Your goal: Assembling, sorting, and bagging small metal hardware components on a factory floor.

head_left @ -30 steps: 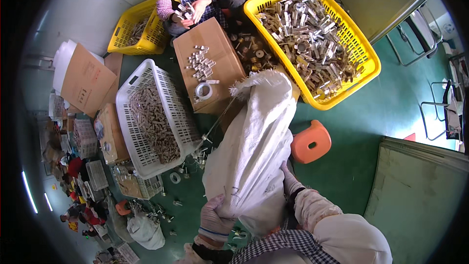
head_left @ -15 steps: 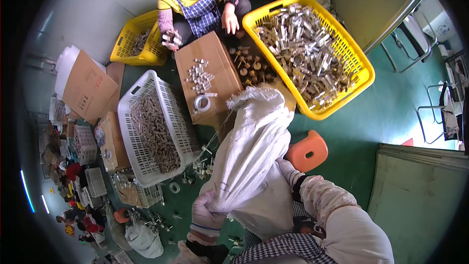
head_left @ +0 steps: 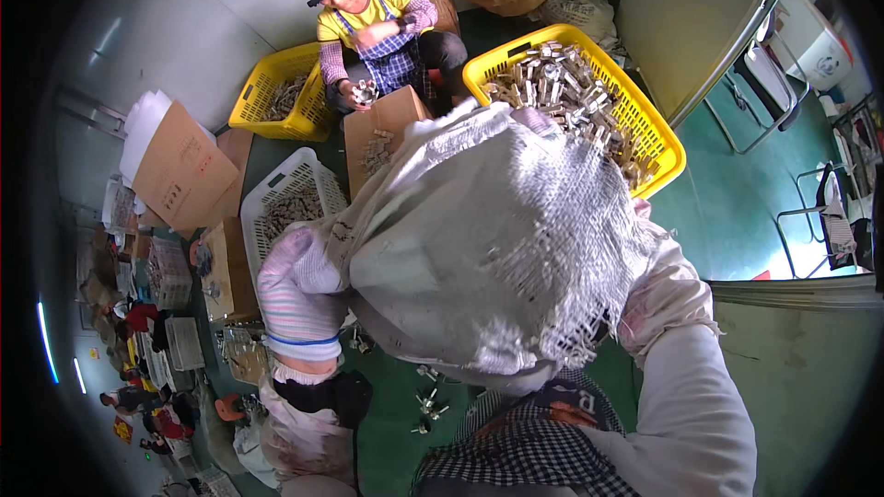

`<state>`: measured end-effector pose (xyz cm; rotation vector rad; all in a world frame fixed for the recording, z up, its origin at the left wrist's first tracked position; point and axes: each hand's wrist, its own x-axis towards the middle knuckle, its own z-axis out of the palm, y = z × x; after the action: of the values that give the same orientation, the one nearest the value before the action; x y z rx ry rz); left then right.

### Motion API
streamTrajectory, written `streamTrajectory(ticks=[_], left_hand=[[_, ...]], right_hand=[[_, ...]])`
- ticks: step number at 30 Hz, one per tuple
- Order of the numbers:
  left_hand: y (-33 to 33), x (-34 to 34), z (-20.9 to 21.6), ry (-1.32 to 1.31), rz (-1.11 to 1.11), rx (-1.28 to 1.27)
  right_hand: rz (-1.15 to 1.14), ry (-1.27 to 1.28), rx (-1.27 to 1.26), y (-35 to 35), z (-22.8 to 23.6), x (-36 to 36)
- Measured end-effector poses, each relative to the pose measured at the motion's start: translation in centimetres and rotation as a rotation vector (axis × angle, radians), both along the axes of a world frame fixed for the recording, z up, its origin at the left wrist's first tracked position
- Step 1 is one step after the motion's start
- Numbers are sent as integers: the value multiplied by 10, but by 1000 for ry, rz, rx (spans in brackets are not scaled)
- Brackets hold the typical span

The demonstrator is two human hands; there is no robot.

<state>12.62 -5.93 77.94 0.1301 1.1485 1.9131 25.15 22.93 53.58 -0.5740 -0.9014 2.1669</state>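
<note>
A large white woven sack (head_left: 488, 230), frayed along one edge, is raised in front of me and fills the middle of the view. At its left side my left hand (head_left: 304, 262), in a striped knit glove, is closed around a fold of the cloth. My right hand (head_left: 646, 230) is at the sack's right side, mostly hidden behind it; its arm bears the cloth up from there. The sack covers part of a cardboard box (head_left: 391, 110) with small metal fittings on it. What the sack contains, if anything, cannot be seen.
A yellow basket (head_left: 670, 143) heaped with metal fittings stands beyond the sack. A white basket (head_left: 253, 212) of similar parts is at the left. A co-worker (head_left: 378, 28) sits at the back beside another yellow basket (head_left: 247, 115). Loose metal parts (head_left: 429, 405) lie on the green floor.
The sack has been lifted and spread toward me, now hiding the orange stool and much of the box. Both my hands have risen with it. The co-worker has drawn one arm across the chest.
</note>
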Motion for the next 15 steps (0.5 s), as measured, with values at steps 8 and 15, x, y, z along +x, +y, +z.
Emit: streamTrajectory(ticks=[8,15], left_hand=[[-69,-5,-84,-284,-85,-82],[-159,29,-178,-433,116,-407]], right_hand=[[184,-520,530,-78,29,62],[691,-987,932,-233,-143,141]])
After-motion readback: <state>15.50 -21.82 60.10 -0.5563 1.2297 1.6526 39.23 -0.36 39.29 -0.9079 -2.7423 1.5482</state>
